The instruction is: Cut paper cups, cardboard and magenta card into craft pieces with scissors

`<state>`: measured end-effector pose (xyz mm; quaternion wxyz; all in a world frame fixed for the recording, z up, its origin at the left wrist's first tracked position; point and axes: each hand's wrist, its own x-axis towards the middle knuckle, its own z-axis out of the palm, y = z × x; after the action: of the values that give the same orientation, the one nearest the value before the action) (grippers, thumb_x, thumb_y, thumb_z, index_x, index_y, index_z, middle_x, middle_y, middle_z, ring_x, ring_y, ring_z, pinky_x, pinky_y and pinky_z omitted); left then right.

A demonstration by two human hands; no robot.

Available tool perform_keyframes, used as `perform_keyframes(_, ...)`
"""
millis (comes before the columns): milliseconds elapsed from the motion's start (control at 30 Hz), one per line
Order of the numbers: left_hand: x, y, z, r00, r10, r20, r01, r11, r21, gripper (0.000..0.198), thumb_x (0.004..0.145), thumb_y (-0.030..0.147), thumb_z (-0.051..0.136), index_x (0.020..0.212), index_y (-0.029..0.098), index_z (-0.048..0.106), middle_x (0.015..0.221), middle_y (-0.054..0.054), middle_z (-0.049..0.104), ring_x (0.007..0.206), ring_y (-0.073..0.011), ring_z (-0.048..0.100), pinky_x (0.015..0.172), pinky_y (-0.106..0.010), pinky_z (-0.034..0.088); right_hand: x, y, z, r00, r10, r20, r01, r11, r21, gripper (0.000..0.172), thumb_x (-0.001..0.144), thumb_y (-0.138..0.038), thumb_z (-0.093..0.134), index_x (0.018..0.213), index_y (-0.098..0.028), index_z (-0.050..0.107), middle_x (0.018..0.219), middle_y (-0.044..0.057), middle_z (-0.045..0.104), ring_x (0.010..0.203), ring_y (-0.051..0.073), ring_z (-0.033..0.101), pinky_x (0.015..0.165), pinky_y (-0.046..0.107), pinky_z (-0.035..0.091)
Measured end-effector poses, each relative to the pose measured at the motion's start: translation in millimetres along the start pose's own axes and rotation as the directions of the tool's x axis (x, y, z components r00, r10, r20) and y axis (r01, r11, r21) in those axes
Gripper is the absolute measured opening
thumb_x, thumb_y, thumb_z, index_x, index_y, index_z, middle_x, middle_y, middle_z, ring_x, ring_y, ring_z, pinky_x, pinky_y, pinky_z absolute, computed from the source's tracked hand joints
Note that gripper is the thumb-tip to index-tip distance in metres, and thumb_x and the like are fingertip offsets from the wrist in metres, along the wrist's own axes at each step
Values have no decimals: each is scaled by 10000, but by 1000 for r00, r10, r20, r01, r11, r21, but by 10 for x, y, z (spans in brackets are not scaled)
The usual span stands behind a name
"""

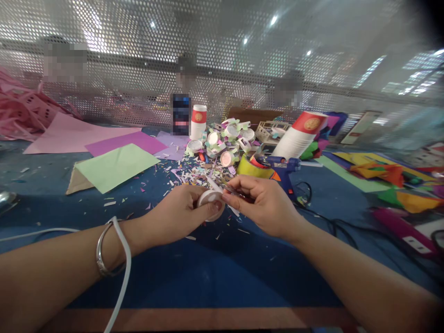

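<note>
Between the thumb and fingers of my left hand is a round white paper cup base, its flat side partly covered by the thumb. My right hand is closed around dark metal scissors, mostly hidden in the fingers, right beside the cup base. A narrow white strip sticks up between the two hands. Just beyond them lies a heap of cut cup bases with pale green and white tabs, with paper scraps scattered around it.
Stacked red-and-white paper cups lean at the right, near a blue glue gun and yellow tape roll. Another cup stack stands behind the heap. Coloured sheets lie left. Black cables cross the right side; perforated metal rises behind.
</note>
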<state>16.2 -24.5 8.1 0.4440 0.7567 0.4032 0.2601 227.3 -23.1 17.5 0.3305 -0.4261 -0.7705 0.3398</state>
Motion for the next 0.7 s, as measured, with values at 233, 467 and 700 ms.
perform_keyframes(233, 2, 30, -23, 996, -84, -35, 87, 993, 78, 264, 912, 410, 573, 814, 175, 644, 627, 25, 589, 517, -98, 528, 466, -191, 387, 55, 1, 16, 992, 104, 66, -112, 987, 119, 298, 838, -427, 737, 844, -142, 652, 625, -47, 483, 550, 80, 358, 501, 236, 266)
perform_keyframes(467, 27, 4, -32, 992, -102, 68, 109, 988, -106, 210, 874, 380, 626, 901, 174, 658, 733, 16, 615, 545, -102, 556, 429, -180, 488, 44, 1, 11, 966, 161, 204, -219, 928, 302, 364, 847, -485, 729, 858, -143, 604, 568, -90, 353, 495, 60, 256, 459, 239, 167)
perform_keyframes(700, 41, 8, -25, 992, -121, 41, 127, 969, -212, 221, 860, 366, 650, 863, 146, 671, 716, 5, 610, 594, -98, 563, 425, -146, 490, 44, 13, 5, 972, 159, 175, -197, 954, 227, 350, 837, -471, 742, 823, -144, 617, 610, -66, 414, 545, 73, 295, 488, 237, 207)
